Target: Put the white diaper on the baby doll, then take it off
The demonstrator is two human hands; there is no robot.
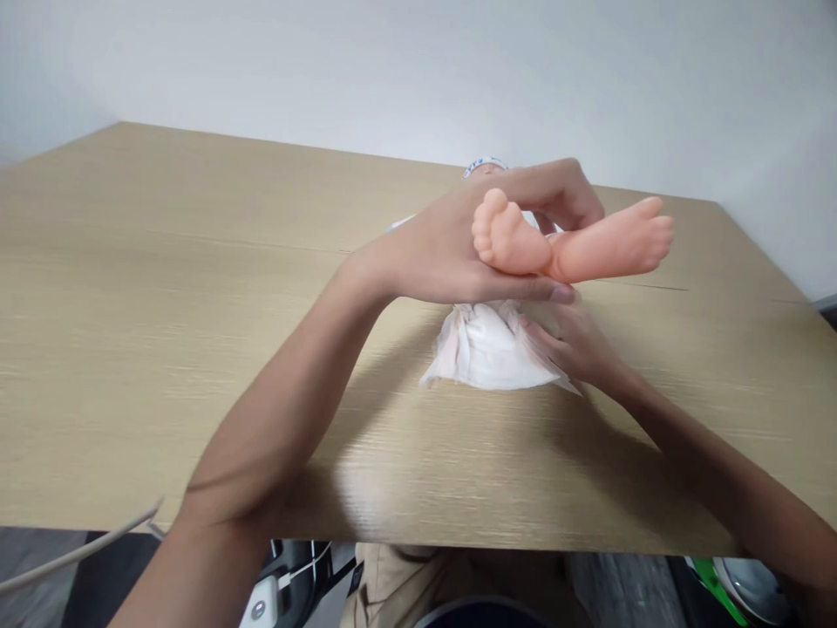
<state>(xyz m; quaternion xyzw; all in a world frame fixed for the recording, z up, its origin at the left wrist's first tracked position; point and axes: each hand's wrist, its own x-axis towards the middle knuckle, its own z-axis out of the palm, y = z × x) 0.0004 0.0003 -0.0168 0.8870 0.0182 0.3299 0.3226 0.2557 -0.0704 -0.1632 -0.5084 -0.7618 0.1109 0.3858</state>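
A baby doll lies on its back on the wooden table, its bare feet toward me and its legs raised. My left hand is closed around the doll's lower legs, holding them up and to the right. Below the legs, a white diaper is spread under the doll's bottom, its front edge wrinkled. At the diaper's right side, my right hand grips it, the fingertips partly hidden by the diaper and my left thumb. Most of the doll's body is behind my left hand; a patterned white headband shows beyond.
The wooden table reaches back to a pale wall. A light cable hangs by the front left edge. Below that edge are a white plug-like device and, at right, a green-rimmed object.
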